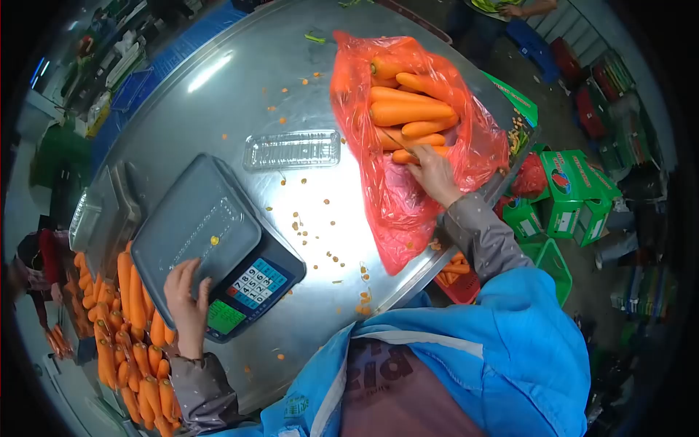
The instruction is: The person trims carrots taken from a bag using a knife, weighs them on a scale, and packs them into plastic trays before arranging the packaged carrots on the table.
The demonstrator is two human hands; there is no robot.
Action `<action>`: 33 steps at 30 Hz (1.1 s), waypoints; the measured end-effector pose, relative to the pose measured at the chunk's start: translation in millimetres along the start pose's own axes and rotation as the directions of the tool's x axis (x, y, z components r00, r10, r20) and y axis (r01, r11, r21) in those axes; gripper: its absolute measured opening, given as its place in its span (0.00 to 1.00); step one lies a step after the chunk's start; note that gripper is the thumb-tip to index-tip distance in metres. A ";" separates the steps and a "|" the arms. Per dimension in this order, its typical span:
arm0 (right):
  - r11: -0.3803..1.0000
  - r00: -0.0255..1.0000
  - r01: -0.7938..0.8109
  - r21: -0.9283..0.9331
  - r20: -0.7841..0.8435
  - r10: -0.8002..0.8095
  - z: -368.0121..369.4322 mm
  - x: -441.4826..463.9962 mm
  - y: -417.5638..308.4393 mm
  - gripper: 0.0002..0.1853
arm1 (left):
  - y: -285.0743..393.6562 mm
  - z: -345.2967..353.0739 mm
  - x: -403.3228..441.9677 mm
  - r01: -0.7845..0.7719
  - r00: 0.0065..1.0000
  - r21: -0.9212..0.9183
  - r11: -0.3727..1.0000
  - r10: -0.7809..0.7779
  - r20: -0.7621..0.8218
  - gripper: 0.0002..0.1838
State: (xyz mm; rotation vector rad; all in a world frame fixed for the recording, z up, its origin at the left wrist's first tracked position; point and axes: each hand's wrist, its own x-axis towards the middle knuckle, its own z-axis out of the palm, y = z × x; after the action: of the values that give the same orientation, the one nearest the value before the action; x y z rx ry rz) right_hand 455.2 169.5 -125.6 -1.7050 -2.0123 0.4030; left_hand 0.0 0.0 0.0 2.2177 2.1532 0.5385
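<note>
My left hand [187, 304] is held over the near edge of a digital scale [266, 273], its fingers curved and apart with nothing in them. The scale's grey pan [196, 233] carries a small yellow bit. My right hand [435, 175] reaches into an opened red plastic bag [393, 211] of carrots [411, 111]. Its fingers are closed at the nearest carrot [422, 154]. A thin dark line runs out from the fingertips across the carrots; what it is I cannot make out. A clear plastic tray [293, 149] lies between scale and bag.
Carrot trimmings [329, 255] are scattered over the metal table [313, 211]. A large pile of carrots [138, 349] and stacked clear trays [102, 204] stand on the left. Green boxes [564, 189] and a green crate [551, 266] are on the floor at right. Other people are at the edges.
</note>
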 end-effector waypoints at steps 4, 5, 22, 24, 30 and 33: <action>0.899 0.975 0.165 -0.407 -0.072 -0.211 9.5 8.6 28.4 0.12 | 44.6 16.0 18.3 -0.116 0.993 -0.197 0.973 0.120 0.010 0.16; 0.866 0.968 0.168 -0.472 -0.085 -0.234 13.1 11.0 31.0 0.10 | 54.1 20.6 21.7 -0.144 0.989 -0.229 0.963 0.150 0.012 0.16; 0.602 0.984 -0.177 0.779 0.147 0.099 -117.4 -44.6 -86.5 0.17 | 208.2 94.1 84.2 -0.145 0.916 -0.824 0.548 0.389 0.097 0.31; 0.569 0.984 -0.103 0.816 0.166 -0.061 -111.7 -53.6 -102.5 0.15 | 220.6 103.5 77.7 0.140 0.863 -0.935 0.327 0.422 0.277 0.34; 0.601 0.983 -0.170 0.781 0.174 0.051 -114.3 -62.2 -91.0 0.12 | 213.8 110.3 60.1 0.698 0.710 -0.520 -0.493 0.377 0.595 0.26; 0.645 0.983 -0.162 0.747 0.177 0.042 -111.1 -75.0 -89.4 0.11 | 203.4 116.6 65.4 0.577 0.745 -0.277 -0.768 0.356 0.564 0.29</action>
State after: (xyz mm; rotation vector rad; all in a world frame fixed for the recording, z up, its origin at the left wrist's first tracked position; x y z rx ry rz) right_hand 447.2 70.9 1.6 -1.2452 -1.4681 1.2502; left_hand 225.7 78.8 -45.6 0.0629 0.3605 1.0044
